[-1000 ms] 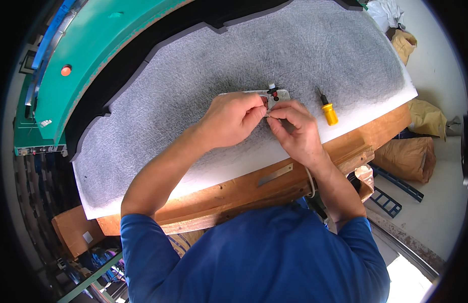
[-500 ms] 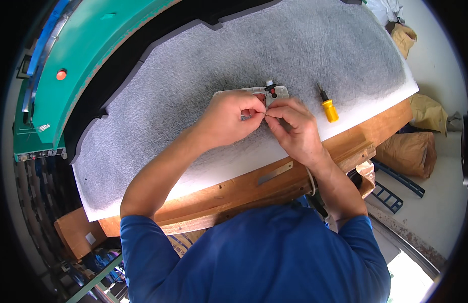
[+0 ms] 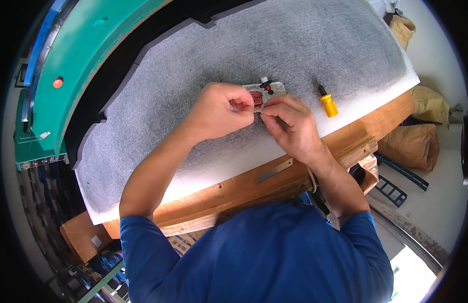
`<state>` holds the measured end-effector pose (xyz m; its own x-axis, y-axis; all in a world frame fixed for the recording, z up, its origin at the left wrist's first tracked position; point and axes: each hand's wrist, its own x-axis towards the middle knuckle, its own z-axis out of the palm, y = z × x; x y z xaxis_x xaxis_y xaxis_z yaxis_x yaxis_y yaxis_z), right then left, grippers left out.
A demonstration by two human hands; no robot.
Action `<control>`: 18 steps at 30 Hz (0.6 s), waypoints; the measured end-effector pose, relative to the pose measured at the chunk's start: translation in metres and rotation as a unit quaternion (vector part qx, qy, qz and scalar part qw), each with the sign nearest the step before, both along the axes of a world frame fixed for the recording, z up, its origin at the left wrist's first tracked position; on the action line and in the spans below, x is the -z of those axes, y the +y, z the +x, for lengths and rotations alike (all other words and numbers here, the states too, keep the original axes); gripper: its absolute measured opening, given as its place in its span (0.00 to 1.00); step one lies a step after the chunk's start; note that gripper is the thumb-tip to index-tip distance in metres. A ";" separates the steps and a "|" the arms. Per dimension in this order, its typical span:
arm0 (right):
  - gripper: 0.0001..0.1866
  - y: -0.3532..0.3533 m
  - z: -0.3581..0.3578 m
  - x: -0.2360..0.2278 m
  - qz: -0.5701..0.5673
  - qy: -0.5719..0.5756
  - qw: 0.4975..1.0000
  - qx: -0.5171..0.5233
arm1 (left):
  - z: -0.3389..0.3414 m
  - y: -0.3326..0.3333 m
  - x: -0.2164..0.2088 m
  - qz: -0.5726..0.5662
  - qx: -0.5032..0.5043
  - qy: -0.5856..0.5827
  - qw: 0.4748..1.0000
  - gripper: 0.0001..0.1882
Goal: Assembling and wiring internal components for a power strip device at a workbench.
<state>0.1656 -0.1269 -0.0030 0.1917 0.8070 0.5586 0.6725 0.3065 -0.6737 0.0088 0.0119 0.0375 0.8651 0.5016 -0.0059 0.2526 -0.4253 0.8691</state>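
Note:
Over the grey mat, my left hand (image 3: 224, 112) and my right hand (image 3: 293, 123) meet with fingertips pinched close together. A tiny, thin, light-coloured piece shows between them, too small to name. Just behind the fingers lies an open white plastic housing (image 3: 279, 88), partly hidden by my left hand. Inside it sit a dark red part (image 3: 256, 98) and a black piece (image 3: 267, 87) with a white knob on top. To the right of my right hand, a screwdriver (image 3: 329, 105) with a yellow handle lies on the mat.
The grey fibrous mat (image 3: 193, 65) covers a wooden bench (image 3: 203, 204), with a metal strip (image 3: 275, 170) on its front edge. A green machine (image 3: 87, 55) with an orange button curves along the left. Brown paper sacks (image 3: 411, 145) and blue rails (image 3: 393, 191) lie at right.
My left hand has shifted left, and the fingertips of both hands are slightly farther apart. More of the red part in the housing shows. The whole view has shifted slightly.

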 end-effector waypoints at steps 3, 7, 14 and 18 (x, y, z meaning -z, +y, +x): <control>0.08 -0.001 0.000 0.001 0.000 0.009 1.000 0.001 | -0.002 0.003 -0.001 -0.053 -0.048 -0.032 0.997 0.03; 0.08 -0.003 0.001 -0.004 -0.019 0.012 1.000 -0.005 | -0.006 -0.003 -0.005 -0.031 -0.039 -0.073 0.996 0.05; 0.08 -0.003 -0.002 -0.001 0.002 0.013 1.000 0.009 | -0.004 -0.006 0.005 0.153 0.039 -0.086 0.984 0.03; 0.08 -0.003 -0.004 -0.002 0.009 0.026 1.000 0.008 | -0.003 -0.009 0.001 0.166 0.021 -0.082 0.983 0.04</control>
<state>0.1618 -0.1304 -0.0013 0.2342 0.7939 0.5611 0.6418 0.3073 -0.7026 0.0053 0.0026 0.0370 0.8608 0.4162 0.2928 0.0967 -0.6987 0.7088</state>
